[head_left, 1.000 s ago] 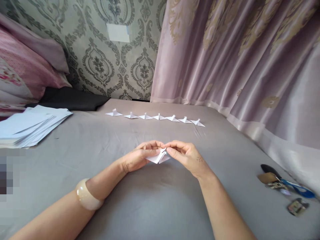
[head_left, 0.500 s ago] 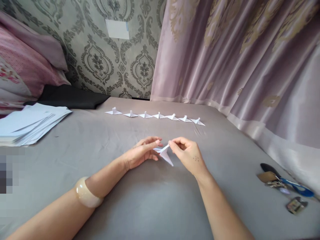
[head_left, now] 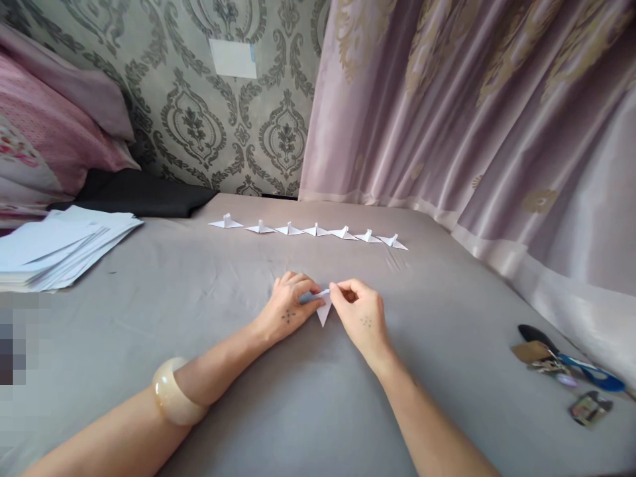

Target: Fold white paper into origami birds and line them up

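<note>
A small folded white paper figure (head_left: 324, 313) is held between my two hands, low over the grey sheet, one pointed flap hanging toward me. My left hand (head_left: 291, 306) pinches its left side between thumb and fingers. On the other side, my right hand (head_left: 360, 308) grips the upper right edge with thumb and forefinger. The fingers cover much of the fold. Farther back, several similar folded white paper figures (head_left: 316, 230) stand in a row, each with pointed wings and a raised middle.
A stack of white paper (head_left: 69, 245) lies at the left, before a folded black cloth (head_left: 139, 192). Blue-handled scissors (head_left: 591, 372), keys (head_left: 546, 366) and a small metallic object (head_left: 590, 408) lie at the right. A curtain (head_left: 397, 119) hangs along the back right.
My left hand has turned palm-down and closed on the paper figure's left side. My right hand has shifted slightly left, and the hanging flap now points straight toward me. The row is unchanged.
</note>
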Tool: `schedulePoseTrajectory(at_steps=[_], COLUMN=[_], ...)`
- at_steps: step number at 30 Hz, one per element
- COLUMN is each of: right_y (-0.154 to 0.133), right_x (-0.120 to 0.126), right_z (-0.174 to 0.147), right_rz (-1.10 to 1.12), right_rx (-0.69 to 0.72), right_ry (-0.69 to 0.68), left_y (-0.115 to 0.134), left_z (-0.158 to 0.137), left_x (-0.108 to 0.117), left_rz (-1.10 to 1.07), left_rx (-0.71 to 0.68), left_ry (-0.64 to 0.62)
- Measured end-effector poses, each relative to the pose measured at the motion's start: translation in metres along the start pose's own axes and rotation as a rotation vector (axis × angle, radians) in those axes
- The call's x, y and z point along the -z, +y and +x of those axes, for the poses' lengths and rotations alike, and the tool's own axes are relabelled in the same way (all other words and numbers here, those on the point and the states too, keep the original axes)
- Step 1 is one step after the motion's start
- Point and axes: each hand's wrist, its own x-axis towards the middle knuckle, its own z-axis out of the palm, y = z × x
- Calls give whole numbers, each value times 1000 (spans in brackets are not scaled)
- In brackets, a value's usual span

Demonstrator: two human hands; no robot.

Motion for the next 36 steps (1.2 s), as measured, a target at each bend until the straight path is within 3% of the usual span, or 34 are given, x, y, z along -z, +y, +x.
schedulePoseTrajectory(at_steps=[11, 25, 27, 33, 36], right_y=[3, 7, 4, 0, 3], right_x=[1, -4, -2, 3, 4], right_z=[4, 2, 2, 4, 5], right_rz=[115, 67, 89, 236, 270], right_rx=[-103, -9, -68, -294, -368], right_ry=[-114, -129, -169, -279, -295], left_y=[-4, 8, 8, 1, -2], left_z=[3, 2, 0, -6, -7], left_x=[5, 8, 8, 3, 2], left_rz=[-291, -482, -441, -179, -127], left_rx=[126, 269, 216, -140, -208], left_ry=[-9, -64, -52, 9, 32])
